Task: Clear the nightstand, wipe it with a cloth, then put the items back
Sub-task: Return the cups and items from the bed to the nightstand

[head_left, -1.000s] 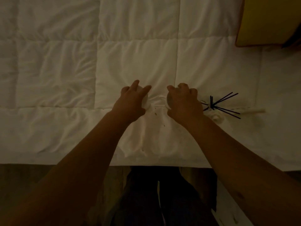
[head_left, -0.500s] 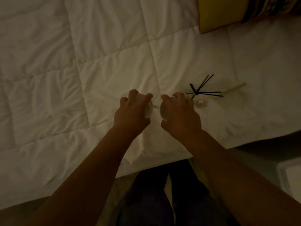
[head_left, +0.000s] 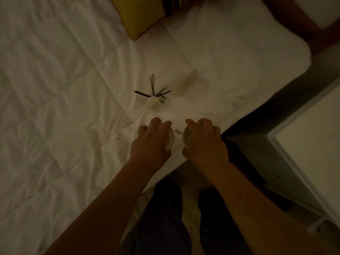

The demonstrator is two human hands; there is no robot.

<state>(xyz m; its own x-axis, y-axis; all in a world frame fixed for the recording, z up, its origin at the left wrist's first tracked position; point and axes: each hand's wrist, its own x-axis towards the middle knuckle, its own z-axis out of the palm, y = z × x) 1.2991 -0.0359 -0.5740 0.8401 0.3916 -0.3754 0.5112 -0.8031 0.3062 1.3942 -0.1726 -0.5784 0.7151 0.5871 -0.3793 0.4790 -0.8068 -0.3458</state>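
Over the near corner of the bed [head_left: 77, 111], the head camera shows both hands low above the white quilt. The left hand [head_left: 150, 144] has its fingers curled round a small pale round thing, perhaps a cup [head_left: 170, 138], and the right hand [head_left: 204, 142] is curled the same way round a second cup [head_left: 186, 138]; the two sit just apart, and dim light and blur hide whether they rest on the quilt or hang above it. Beyond them a small white bottle [head_left: 152, 103] with dark sticks [head_left: 152, 88] fanned out lies on the bedding, with a pale stick-like object [head_left: 187, 80] near it and a yellow pillow [head_left: 139, 13] farther off. The nightstand [head_left: 311, 144] stands at the right, its pale top partly in view. My guess is these items are headed there. Soft bedding is the risk: a cup set down on folds could tip, and the bottle lying on its side might leak onto the quilt.
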